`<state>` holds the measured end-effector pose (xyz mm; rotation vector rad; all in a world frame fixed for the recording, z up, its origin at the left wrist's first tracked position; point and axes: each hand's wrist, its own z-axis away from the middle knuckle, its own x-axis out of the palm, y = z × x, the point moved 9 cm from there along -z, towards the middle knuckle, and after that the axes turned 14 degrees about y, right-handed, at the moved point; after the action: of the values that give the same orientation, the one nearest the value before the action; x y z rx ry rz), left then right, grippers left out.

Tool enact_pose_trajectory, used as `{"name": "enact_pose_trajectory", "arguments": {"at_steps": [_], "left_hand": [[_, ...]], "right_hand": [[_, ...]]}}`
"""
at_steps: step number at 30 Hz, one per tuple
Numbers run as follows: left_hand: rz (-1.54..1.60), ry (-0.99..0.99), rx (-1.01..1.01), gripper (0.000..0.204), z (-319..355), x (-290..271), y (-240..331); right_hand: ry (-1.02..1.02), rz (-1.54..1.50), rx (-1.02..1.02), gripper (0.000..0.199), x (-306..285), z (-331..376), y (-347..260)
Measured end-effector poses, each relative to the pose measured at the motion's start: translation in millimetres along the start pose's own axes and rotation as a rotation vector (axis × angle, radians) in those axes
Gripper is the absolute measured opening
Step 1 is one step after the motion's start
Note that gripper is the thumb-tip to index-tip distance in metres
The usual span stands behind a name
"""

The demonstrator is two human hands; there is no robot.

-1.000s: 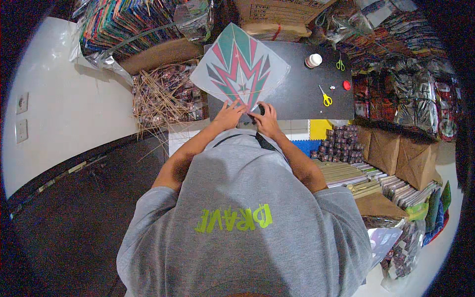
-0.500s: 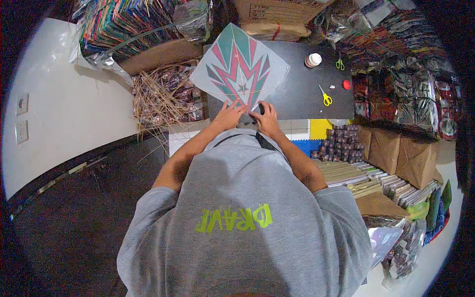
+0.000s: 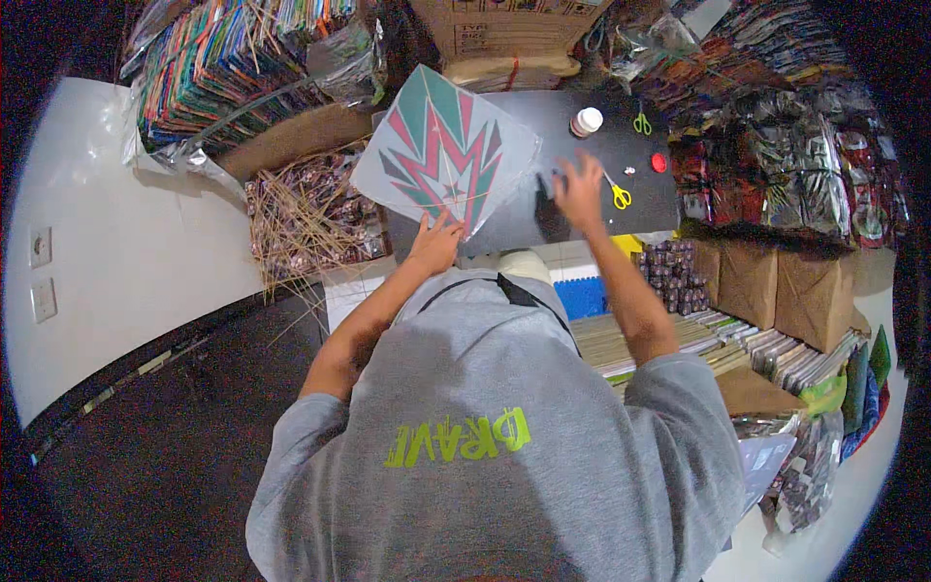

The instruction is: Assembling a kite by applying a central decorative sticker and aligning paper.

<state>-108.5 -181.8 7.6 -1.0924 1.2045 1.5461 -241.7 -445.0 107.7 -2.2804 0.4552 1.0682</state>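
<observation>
A diamond-shaped kite (image 3: 423, 165), white with a green, red and dark pattern and a thin bowed stick across it, lies on the dark table (image 3: 519, 221). My left hand (image 3: 436, 242) rests on its lower corner with the fingers stretched out flat. Over the table to the right of the kite, my right hand (image 3: 579, 189) is raised, its fingers apart and nothing seen in them. Just beyond that hand stands a white-capped bottle (image 3: 587, 121). Yellow-handled scissors (image 3: 621, 197) lie beside it to the right, with a red lid (image 3: 659, 162) farther over.
Small green scissors (image 3: 642, 123) lie at the table's far right. Loose thin sticks (image 3: 301, 218) fill a box on the left. Bundled colourful sheets (image 3: 233, 82) rise behind it. Stacked small spools (image 3: 671, 276) and brown paper packages (image 3: 815, 296) stand to the right.
My right hand has let go of the kite's lower corner and moved right and away from me, toward the bottle. My left hand stays on the kite, its fingers now flatter.
</observation>
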Motion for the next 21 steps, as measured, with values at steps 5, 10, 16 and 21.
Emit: {"name": "enact_pose_trajectory", "arguments": {"at_steps": [5,10,16,21], "left_hand": [[-0.019,0.005,0.001,0.047,1,-4,2],[-0.043,0.11,-0.123,0.047,10,-8,5],[-0.092,0.042,-0.174,0.048,2,-3,3],[-0.065,0.026,-0.229,0.044,-1,-6,0]], "right_hand": [[-0.058,0.254,-0.023,0.047,-7,-98,99],[-0.435,0.33,-0.077,0.041,35,-124,126],[-0.612,0.324,-0.219,0.042,62,-129,141],[-0.64,0.284,-0.235,0.04,71,-126,143]]}}
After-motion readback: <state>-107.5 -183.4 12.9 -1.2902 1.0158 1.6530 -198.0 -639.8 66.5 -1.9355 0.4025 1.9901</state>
